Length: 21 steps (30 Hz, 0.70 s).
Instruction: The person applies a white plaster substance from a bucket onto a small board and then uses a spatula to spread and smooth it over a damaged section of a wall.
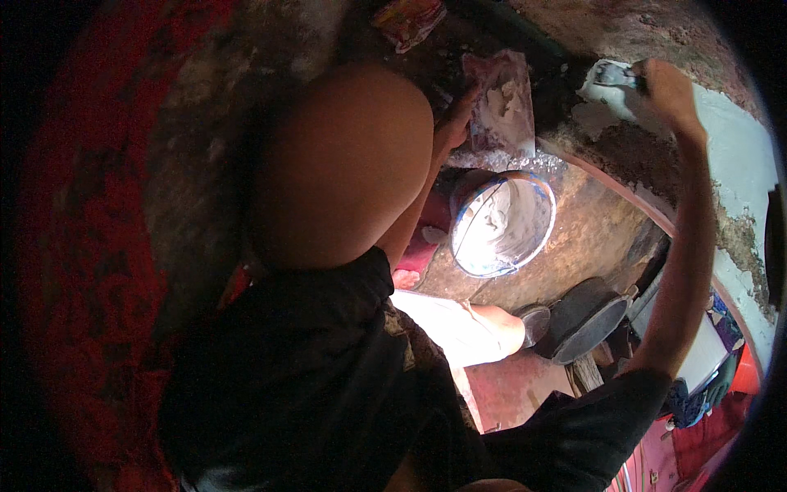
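Note:
My right hand [666,88] is raised at the upper right, closed round a putty knife [616,76]. The blade lies against the wall on a patch of wet white putty [592,92]. Partly hidden behind my bent knee, my left hand [459,123] grips the edge of a flat, clear-looking board [485,129]. A lump of white putty [510,102] is smeared over the board. Below it stands an open bucket [539,215] with a blue-edged rim, a thin wire handle and white putty inside.
Smoothed white coating [730,135] covers part of the wall beyond my right arm. Dark round pans [584,320] and cloths [723,328] lie at the lower right. A crumpled coloured packet [408,20] sits at the top. My knee [352,164] blocks the middle.

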Available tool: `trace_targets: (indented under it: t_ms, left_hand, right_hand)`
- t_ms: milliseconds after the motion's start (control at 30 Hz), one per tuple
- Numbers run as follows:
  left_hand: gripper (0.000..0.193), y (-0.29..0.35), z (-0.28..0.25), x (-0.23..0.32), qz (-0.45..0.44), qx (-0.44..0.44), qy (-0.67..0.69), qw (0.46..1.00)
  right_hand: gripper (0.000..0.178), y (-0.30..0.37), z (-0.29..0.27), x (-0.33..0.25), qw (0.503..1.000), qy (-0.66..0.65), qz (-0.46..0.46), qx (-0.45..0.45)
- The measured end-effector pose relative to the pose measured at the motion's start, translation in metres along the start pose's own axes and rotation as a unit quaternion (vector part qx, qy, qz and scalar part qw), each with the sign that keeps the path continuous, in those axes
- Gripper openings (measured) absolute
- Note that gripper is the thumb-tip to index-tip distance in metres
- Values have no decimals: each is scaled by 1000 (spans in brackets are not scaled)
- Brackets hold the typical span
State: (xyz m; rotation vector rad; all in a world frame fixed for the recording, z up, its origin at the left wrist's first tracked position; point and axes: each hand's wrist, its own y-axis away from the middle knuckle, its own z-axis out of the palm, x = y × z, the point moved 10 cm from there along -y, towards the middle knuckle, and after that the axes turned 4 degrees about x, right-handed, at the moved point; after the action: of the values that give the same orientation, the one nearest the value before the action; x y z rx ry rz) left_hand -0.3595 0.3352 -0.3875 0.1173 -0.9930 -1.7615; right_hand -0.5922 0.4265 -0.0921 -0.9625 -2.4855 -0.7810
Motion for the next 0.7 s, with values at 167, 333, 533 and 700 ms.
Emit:
trace_targets:
  t_ms: [167, 333, 533, 700]
  left_hand:
    - [65, -6, -1, 11, 14, 4, -6, 1000]
    - [64, -7, -4, 9, 15, 8, -12, 1000]
    - [64, -2, -2, -1, 10, 8, -19, 1000]
    - [64, -6, -1, -5, 11, 7, -19, 1000]
  right_hand:
    - [21, -17, 45, -19, 1000, -10, 8, 2]
    - [19, -2, 49, 8, 997, -10, 82, -8]
    - [27, 16, 16, 33, 992, 6, 121, -34]
    - [29, 23, 1, 51, 983, 24, 178, -48]
